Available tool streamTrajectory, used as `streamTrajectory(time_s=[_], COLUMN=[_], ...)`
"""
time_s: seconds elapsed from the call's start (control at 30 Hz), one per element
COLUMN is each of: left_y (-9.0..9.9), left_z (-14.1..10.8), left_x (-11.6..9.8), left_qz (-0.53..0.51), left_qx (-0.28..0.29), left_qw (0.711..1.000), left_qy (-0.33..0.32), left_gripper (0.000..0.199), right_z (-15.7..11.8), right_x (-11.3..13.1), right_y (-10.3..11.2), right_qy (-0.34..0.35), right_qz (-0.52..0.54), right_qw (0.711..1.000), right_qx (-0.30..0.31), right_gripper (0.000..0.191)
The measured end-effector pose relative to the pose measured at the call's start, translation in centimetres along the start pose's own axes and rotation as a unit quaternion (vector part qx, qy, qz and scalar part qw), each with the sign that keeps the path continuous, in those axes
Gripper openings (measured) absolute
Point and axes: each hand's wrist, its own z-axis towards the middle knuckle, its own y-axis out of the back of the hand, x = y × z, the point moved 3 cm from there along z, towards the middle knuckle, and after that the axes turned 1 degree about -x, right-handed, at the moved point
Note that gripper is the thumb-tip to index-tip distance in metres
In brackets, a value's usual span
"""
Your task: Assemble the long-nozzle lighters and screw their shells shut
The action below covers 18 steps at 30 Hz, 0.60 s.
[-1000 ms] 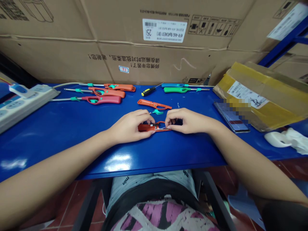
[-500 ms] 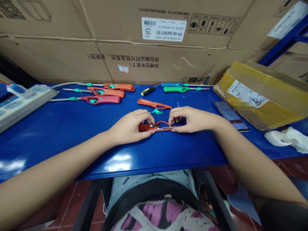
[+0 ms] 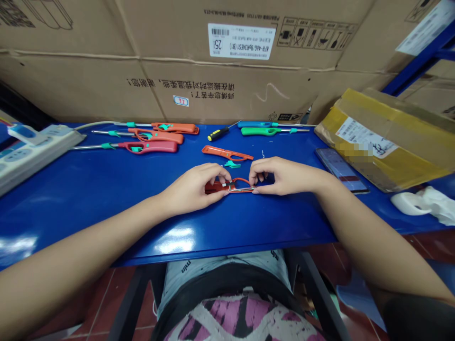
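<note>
An opened orange lighter shell lies on the blue table, with thin wires and a small black part showing inside it. My left hand is closed around its left part, thumb at the near edge and fingertips by the black part. At its right end, my right hand pinches the shell where the wires run. Just beyond the hands lie a small green trigger piece and a separate orange half shell.
Red and orange lighters lie at the back left beside a power strip. Further right are a screwdriver, a green lighter and a blue one. A phone, a taped box and a white roll sit at the right.
The fingertips of my left hand have shifted slightly to the right over the black part. My right hand has barely moved.
</note>
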Motion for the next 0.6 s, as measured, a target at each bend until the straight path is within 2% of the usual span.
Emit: streamTrajectory(time_s=[0.37,0.6], left_y=[0.05,0.19], left_z=[-0.09,-0.14], left_x=[-0.24,-0.32], left_qz=[-0.011,-0.030], left_qx=[-0.023,-0.042], left_qw=[0.999,0.996], left_qy=[-0.044,-0.079], left_gripper=[0.023,0.019], right_z=[0.43,0.41], right_x=[-0.27,-0.27], right_y=[-0.69,-0.73], right_qy=[-0.002,-0.019], right_qz=[0.011,0.044], right_qw=[1.000,0.999], right_qx=[-0.002,0.005], right_gripper=[0.015,0.012])
